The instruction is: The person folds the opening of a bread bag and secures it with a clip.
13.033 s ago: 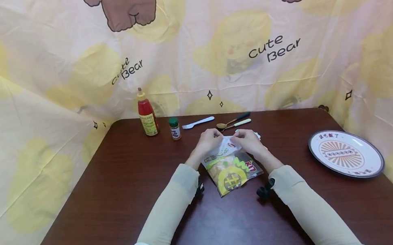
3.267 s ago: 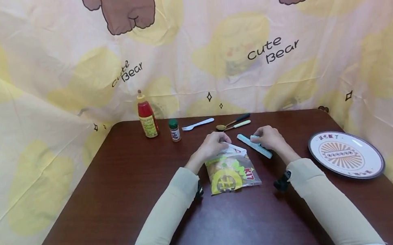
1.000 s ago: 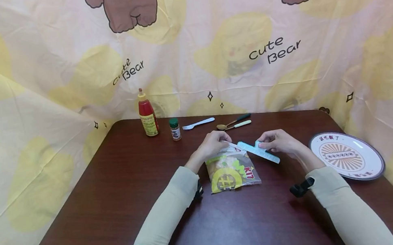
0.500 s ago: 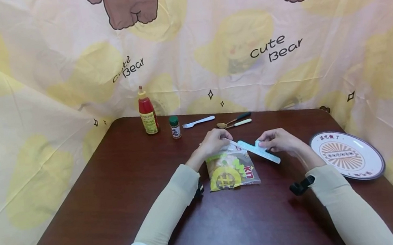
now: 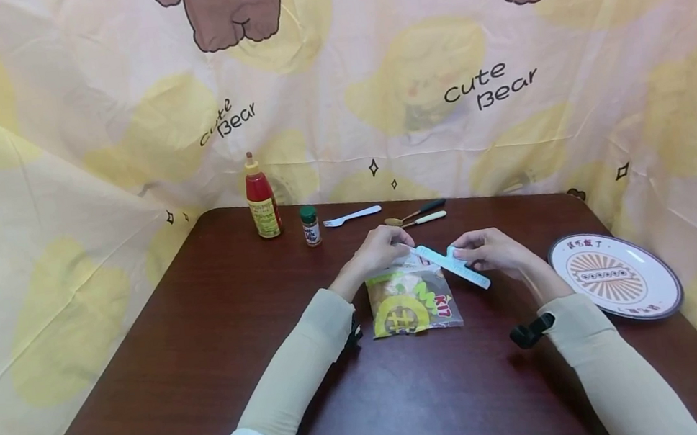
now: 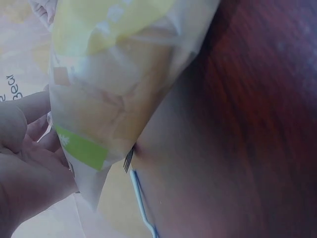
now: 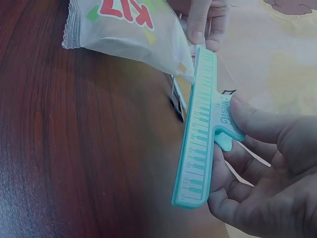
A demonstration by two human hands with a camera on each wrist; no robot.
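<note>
A yellow and clear plastic food bag (image 5: 408, 304) is held up near the middle of the table, its white top folded over. My left hand (image 5: 380, 251) pinches that folded top edge. In the right wrist view, a turquoise bag clip (image 7: 198, 134) with piano keys printed along its bar is pinched at its handle between the thumb and fingers of my right hand (image 7: 277, 158). The far end of the clip is right at the bag's folded corner, close to the left fingertips. In the left wrist view the bag (image 6: 109, 89) covers part of the left fingers.
Behind the hands lie a light blue fork (image 5: 351, 216), a spoon (image 5: 413, 214) and a white-handled utensil (image 5: 430, 218). A red sauce bottle (image 5: 262, 202) and a green-capped spice jar (image 5: 310, 227) stand at back left. A plate (image 5: 621, 311) lies at the right.
Earlier both hands were on the bag's top; then the right hand took up the clip. Since half a second ago the clip has moved slightly left, nearer the left fingertips.
</note>
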